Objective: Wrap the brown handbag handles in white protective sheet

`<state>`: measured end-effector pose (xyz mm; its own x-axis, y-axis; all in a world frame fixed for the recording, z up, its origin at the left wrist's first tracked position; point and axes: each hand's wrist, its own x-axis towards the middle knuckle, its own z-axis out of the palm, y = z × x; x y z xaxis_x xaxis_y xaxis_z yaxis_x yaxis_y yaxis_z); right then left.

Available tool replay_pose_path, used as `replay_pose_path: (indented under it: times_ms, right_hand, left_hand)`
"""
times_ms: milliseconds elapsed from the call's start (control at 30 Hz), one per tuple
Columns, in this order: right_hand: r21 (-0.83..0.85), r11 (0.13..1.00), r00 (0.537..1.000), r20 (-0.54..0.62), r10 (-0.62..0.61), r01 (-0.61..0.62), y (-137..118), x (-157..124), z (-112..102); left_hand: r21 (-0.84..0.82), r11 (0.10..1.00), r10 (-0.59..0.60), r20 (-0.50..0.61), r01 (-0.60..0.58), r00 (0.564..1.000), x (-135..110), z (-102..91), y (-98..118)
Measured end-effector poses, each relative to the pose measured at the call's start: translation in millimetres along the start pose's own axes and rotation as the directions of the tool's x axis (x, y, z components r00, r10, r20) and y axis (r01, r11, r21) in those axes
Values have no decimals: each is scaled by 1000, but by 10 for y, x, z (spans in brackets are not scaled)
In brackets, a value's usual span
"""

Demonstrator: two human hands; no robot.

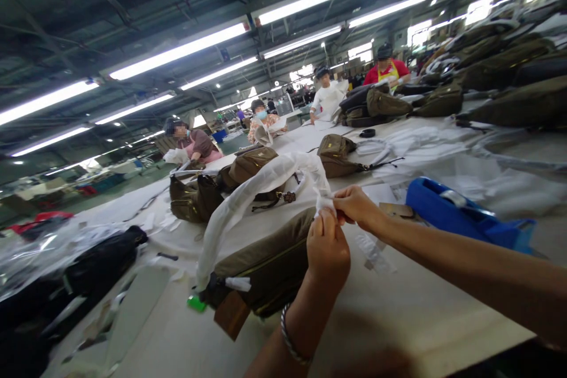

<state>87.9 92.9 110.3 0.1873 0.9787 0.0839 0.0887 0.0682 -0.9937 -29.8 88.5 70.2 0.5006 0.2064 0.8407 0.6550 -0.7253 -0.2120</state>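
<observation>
An olive-brown bag (266, 254) lies on the table right in front of me. Its strap (266, 174), wrapped in white tissue paper, arches up over it from the left end to the right. My left hand (328, 248), with a twisted bracelet on the wrist, is closed on the wrapped strap near its right end. Just beside it, the fingers of my right hand (354, 207) pinch the same white wrapping. A brown tag (232, 314) and a small white-wrapped piece hang at the bag's left end.
A blue tape dispenser (460, 212) stands to the right. Other olive bags (197, 195) lie beyond, with a large pile (500, 71) at the far right. Black bags (101, 266) and clear plastic are at the left. Several people work across the table.
</observation>
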Motion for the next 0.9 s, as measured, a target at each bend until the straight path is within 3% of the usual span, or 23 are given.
replay_pose_path:
  times_ms: [167, 333, 533, 600, 667, 733, 800, 867, 900]
  right_hand:
    - [92, 996, 996, 81, -27, 19, -30, 8, -22]
    - [119, 988, 970, 213, -120, 96, -100, 13, -67]
    - [52, 986, 968, 186, -167, 160, -49, 53, -40]
    - [58, 985, 967, 189, -169, 161, -36, 74, -40]
    - [88, 985, 966, 200, -162, 147, -37, 95, -49]
    - [106, 986, 963, 222, -151, 130, -50, 116, -57]
    - [101, 987, 959, 242, -147, 126, -65, 133, -61]
    - [94, 987, 958, 246, -149, 130, -77, 146, -62]
    - [90, 986, 958, 242, -155, 137, -81, 150, -62]
  left_hand:
    - [75, 993, 86, 4, -86, 996, 63, 37, -54]
    - [88, 995, 51, 6, -52, 999, 80, 99, -116]
    - [174, 985, 32, -114, -12, 993, -23, 172, -52]
    - [93, 996, 16, -123, -5, 992, -33, 139, -74]
    - [-119, 992, -46, -113, 33, 993, -1, 72, -148]
    - [-368, 912, -231, -94, 182, 968, 71, -3, -266]
    - [-544, 740, -468, 5, 396, 883, 164, -51, -406]
    - [-667, 473, -559, 278, 576, 781, 244, -52, -538]
    - [-701, 309, -491, 461, 643, 739, 272, -37, -593]
